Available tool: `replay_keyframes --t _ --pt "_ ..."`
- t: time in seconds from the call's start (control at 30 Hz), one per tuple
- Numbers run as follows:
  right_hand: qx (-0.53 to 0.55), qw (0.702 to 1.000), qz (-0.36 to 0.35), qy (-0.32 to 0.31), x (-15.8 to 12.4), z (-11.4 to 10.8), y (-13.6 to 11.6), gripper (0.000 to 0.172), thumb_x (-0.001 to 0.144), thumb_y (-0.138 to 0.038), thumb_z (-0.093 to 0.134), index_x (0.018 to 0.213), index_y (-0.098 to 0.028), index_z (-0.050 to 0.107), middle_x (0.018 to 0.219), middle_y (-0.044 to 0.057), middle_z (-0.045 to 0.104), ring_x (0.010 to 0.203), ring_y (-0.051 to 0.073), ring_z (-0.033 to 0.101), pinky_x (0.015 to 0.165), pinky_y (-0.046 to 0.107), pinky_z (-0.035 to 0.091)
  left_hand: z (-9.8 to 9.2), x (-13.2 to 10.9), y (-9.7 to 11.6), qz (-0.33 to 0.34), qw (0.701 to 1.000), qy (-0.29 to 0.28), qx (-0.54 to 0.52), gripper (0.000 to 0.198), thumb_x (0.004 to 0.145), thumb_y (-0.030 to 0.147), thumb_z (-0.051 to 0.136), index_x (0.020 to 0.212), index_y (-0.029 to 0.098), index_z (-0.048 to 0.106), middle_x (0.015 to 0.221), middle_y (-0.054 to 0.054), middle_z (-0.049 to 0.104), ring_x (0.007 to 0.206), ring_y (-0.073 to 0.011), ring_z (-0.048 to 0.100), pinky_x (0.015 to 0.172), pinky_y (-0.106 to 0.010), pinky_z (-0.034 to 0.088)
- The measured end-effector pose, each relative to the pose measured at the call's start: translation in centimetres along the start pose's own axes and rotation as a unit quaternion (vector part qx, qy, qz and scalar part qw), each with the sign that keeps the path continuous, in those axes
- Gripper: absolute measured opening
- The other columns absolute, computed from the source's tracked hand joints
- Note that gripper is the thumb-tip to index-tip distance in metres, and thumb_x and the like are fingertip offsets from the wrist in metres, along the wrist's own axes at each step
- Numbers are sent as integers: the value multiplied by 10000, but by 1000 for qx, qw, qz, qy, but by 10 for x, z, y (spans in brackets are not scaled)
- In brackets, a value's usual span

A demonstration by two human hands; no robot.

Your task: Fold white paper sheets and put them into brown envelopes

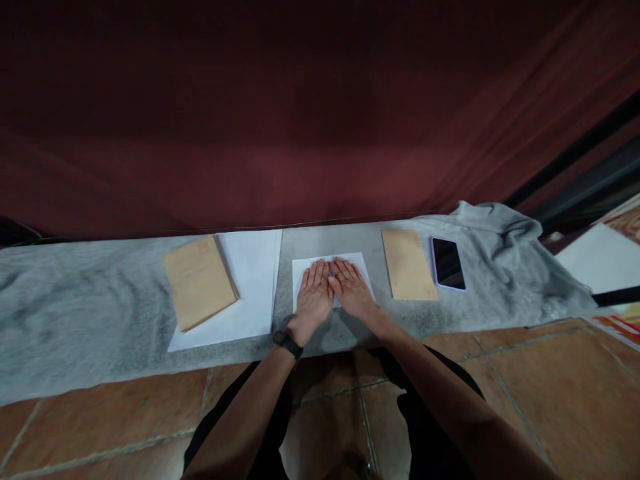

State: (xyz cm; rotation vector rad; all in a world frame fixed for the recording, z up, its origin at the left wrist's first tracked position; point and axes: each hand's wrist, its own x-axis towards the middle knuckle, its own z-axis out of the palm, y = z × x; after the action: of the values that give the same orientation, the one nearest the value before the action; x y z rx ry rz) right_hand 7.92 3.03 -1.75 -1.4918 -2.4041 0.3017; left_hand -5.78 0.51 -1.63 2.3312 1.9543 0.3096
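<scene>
A white sheet of paper (299,268) lies on the grey cloth in front of me, partly covered by both hands. My left hand (315,293) rests flat on its left half, fingers stretched forward. Beside it, my right hand (353,287) lies flat on the right half, its thumb touching or nearly touching the left hand. Whether the paper is folded beneath the palms is hard to see. To the right of my right hand sits a brown envelope (410,265).
A stack of brown envelopes (200,280) lies at the left, over a stack of larger white paper (255,280). A phone (449,264) with a purple edge is at the right. Grey cloth (100,313) covers the low surface. A dark red drape (320,160) hangs behind it.
</scene>
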Motion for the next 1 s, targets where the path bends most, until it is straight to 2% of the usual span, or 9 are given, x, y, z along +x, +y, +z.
replay_keyframes --t 0.17,0.37,0.5,0.63,0.77,1.0 --pt "-26 1000 11 2 6 6 0 532 1101 -349 267 1560 -152 448 1651 105 375 1544 247 326 1274 480 209 -1 9 -2 -16 1000 -13 22 578 1041 232 260 1584 57 350 1675 -150 316 1580 -262 226 1299 -470 199" --pt "-66 998 21 15 9 5 5 541 1092 -406 334 1574 -180 434 1668 128 331 1528 320 350 1250 537 226 -2 12 -9 -42 999 -14 32 584 1053 275 259 1597 74 330 1696 -151 259 1589 -254 198 1301 -466 172" --pt "-76 996 37 33 10 8 8 587 1083 -444 365 1583 -140 409 1665 172 320 1526 340 349 1243 536 239 0 13 -15 -62 997 -14 38 606 1053 307 278 1602 51 302 1693 -164 257 1592 -251 181 1300 -455 168" --pt "-70 994 54 57 8 12 13 622 1081 -454 357 1583 -89 390 1649 205 340 1518 338 364 1241 536 249 0 10 -21 -65 997 11 41 615 1050 321 281 1589 28 318 1678 -181 280 1582 -263 220 1292 -453 195" --pt "-63 993 62 80 2 11 21 641 1082 -458 333 1581 -58 377 1634 216 369 1514 340 369 1235 541 262 1 3 -25 -72 996 35 34 618 1044 324 297 1572 8 349 1659 -205 317 1570 -281 251 1286 -462 218" --pt "-72 991 77 85 -10 4 33 692 1073 -487 335 1573 -10 365 1625 247 371 1504 359 372 1223 545 267 -3 -13 -31 -70 996 51 32 643 1048 354 308 1567 -25 335 1644 -241 326 1565 -310 259 1271 -503 263"
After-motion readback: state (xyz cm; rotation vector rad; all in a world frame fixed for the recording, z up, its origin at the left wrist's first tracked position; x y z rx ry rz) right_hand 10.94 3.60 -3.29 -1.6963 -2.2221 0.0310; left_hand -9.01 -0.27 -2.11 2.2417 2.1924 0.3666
